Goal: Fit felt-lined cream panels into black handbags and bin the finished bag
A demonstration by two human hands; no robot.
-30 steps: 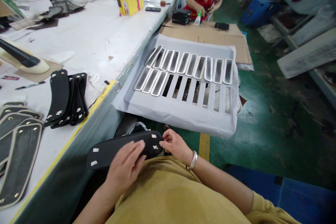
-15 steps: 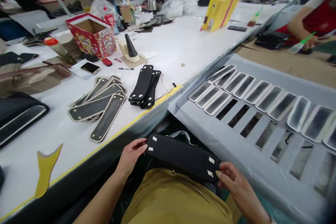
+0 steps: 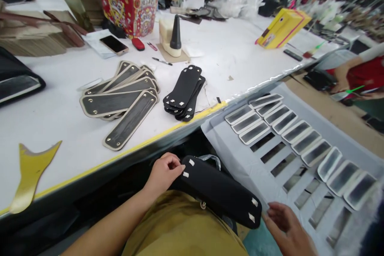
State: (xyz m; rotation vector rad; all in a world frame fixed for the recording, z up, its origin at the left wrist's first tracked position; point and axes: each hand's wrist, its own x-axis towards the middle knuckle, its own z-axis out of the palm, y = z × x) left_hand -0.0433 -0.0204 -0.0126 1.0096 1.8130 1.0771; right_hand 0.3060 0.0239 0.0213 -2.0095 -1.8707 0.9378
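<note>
A long black padded panel (image 3: 222,190) with rounded ends lies tilted across my lap, with white tape pieces near both ends. My left hand (image 3: 165,172) pinches its left end between thumb and fingers. Beside the right end is my right hand (image 3: 286,226), fingers apart and thumb close to the edge; whether it still touches cannot be made out. A small metal ring (image 3: 203,205) shows at the panel's lower edge. On the white table, a stack of similar black panels (image 3: 183,88) sits beside a fanned pile of grey-bordered strips (image 3: 120,102) with metal studs.
To the right, a grey-covered surface (image 3: 222,128) bears rows of white-edged dark strips (image 3: 306,144). The white table (image 3: 228,60) holds a red box (image 3: 129,8), a phone (image 3: 114,44), a yellow box (image 3: 283,28) and a yellow cut piece (image 3: 33,172). A co-worker's arm (image 3: 351,70) is at far right.
My view has shifted, and the table's things appear larger and nearer. My right thumb has moved off the panel's face to its edge. My left hand still pinches the other end.
</note>
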